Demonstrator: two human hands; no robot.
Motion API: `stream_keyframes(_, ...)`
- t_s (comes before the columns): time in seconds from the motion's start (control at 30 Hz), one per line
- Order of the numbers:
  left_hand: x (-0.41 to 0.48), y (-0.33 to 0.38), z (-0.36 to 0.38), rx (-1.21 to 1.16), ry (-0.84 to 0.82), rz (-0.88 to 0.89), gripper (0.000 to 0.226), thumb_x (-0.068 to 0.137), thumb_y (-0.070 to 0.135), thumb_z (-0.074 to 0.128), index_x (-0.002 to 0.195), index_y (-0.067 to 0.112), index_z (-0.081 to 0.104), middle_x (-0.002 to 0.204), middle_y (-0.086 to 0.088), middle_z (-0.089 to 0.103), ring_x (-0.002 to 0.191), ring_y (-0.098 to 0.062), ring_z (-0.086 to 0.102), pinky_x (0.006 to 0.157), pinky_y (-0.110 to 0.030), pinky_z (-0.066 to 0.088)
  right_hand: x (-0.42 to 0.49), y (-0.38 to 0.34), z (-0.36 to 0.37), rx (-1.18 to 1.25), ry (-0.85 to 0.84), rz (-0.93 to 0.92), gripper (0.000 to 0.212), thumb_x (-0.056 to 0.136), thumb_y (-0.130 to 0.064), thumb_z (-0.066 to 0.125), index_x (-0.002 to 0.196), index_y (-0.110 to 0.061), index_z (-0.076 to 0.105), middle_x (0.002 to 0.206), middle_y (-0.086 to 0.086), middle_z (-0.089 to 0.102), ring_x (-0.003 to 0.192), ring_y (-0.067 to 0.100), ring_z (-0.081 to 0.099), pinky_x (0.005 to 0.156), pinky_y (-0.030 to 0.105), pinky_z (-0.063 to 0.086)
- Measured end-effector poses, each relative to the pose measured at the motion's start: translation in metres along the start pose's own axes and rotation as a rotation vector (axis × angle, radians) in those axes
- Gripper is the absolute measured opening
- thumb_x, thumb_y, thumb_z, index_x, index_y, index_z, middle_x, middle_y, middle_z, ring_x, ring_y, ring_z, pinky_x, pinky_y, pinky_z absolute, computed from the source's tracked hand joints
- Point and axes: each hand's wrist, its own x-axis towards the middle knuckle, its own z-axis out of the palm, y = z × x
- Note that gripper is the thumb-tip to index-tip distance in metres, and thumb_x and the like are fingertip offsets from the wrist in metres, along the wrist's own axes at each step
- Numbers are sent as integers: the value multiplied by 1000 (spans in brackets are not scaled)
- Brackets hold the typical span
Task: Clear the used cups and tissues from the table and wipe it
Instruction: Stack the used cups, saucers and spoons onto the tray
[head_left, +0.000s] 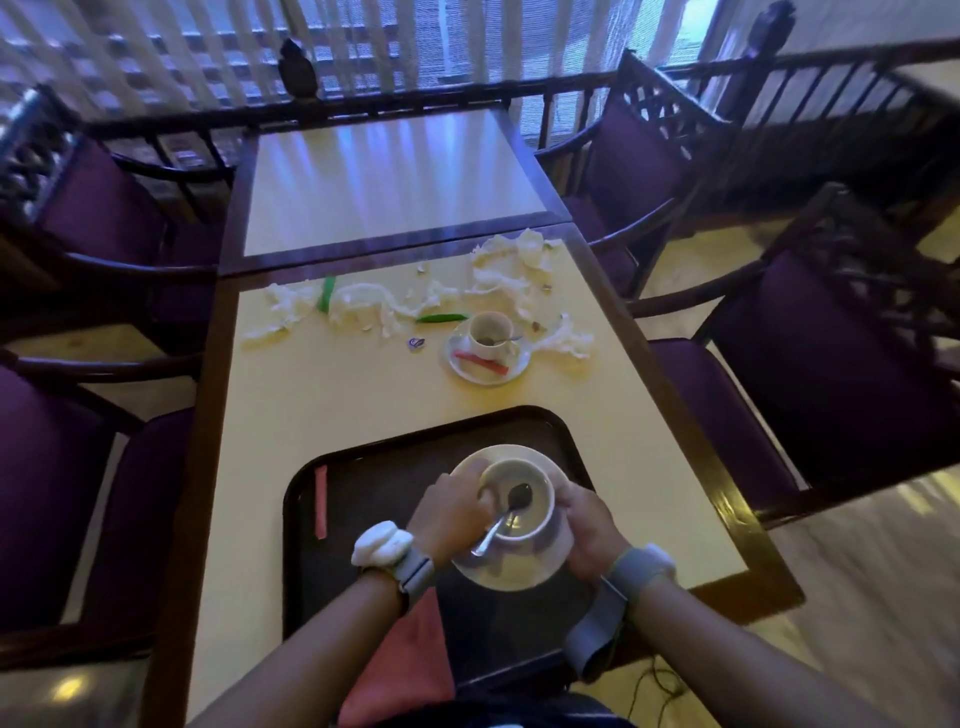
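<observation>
Near: left hand (449, 512) and right hand (589, 525) curl round near saucer (511, 569) rim at 9 and 3 o'clock, above tray (374, 467). Near cup (540, 512) holds one spoon (498, 525). Tray: one red sachet (321, 501), pink cloth (410, 660). 12 o'clock: far cup (488, 330) on far saucer (467, 371). Cups: two. Tissues (395, 306) strewn beyond on table (322, 395).

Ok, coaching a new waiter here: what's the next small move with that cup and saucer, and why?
Probably set the saucer down on the tray: left hand and right hand grip its rim, cup and spoon aboard, over bare tray.
</observation>
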Motion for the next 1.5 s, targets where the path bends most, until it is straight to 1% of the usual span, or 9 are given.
stream_keyframes(0.2,-1,1,15,-2,29,-86,31,95,24,39,121,21,55,107,-21,64,98,-40,60,80,-36,46,11,2,-8,-75,23,-12,35,88,-32,64,95,2,70,92,24,67,88,36,62,98,58,45)
stream_keyframes(0.33,-3,-10,15,-29,49,-99,37,87,30,33,117,28,54,104,-18,65,97,-40,59,80,-38,47,20,-4,-6,-127,63,-3,30,100,-22,51,102,4,66,90,21,67,87,34,62,92,52,49)
stream_keyframes(0.43,-4,-22,9,-89,106,-119,37,80,33,31,106,30,57,101,-12,69,97,-37,60,77,-36,45,30,-11,-7,-128,111,6,25,101,-21,48,96,-4,65,88,16,68,83,31,63,78,44,53)
stream_keyframes(0.6,-10,-44,0,-125,188,-209,21,93,20,40,100,27,59,97,-10,68,94,-35,60,69,-32,36,54,-21,-8,-83,233,19,21,101,-18,50,111,-2,58,96,16,62,97,34,59,98,52,47)
stream_keyframes(0.77,-17,-63,-3,-160,211,-290,23,86,34,35,94,32,56,95,-10,67,93,-35,59,70,-34,37,71,-26,-1,-24,255,62,34,102,-24,48,126,-1,53,102,15,62,98,32,58,91,48,50)
stream_keyframes(1.0,-24,-76,-7,-175,242,-295,20,95,24,40,99,30,59,84,-2,65,80,-23,61,67,-31,42,85,-26,6,70,246,91,41,102,-32,45,135,-8,46,117,18,61,90,32,62,69,48,51)
stream_keyframes(1.17,-21,-84,-7,-207,252,-297,23,82,40,31,89,39,53,83,-1,66,82,-24,62,69,-32,45,85,-33,1,-121,254,114,41,97,-28,56,130,-6,50,119,20,62,108,40,60,91,55,51)
stream_keyframes(1.43,-22,-91,-4,-201,243,-276,21,93,31,40,100,34,59,85,-1,67,81,-22,63,70,-33,48,81,-38,-1,-382,406,-1,26,88,-12,58,110,1,55,108,19,57,106,38,53,100,54,45)
stream_keyframes(1.5,-22,-92,-4,-203,234,-271,18,93,30,40,96,35,57,83,0,67,79,-22,63,68,-33,47,79,-38,0,-447,415,-42,35,86,-15,57,118,-1,52,109,17,54,102,35,51,96,49,46)
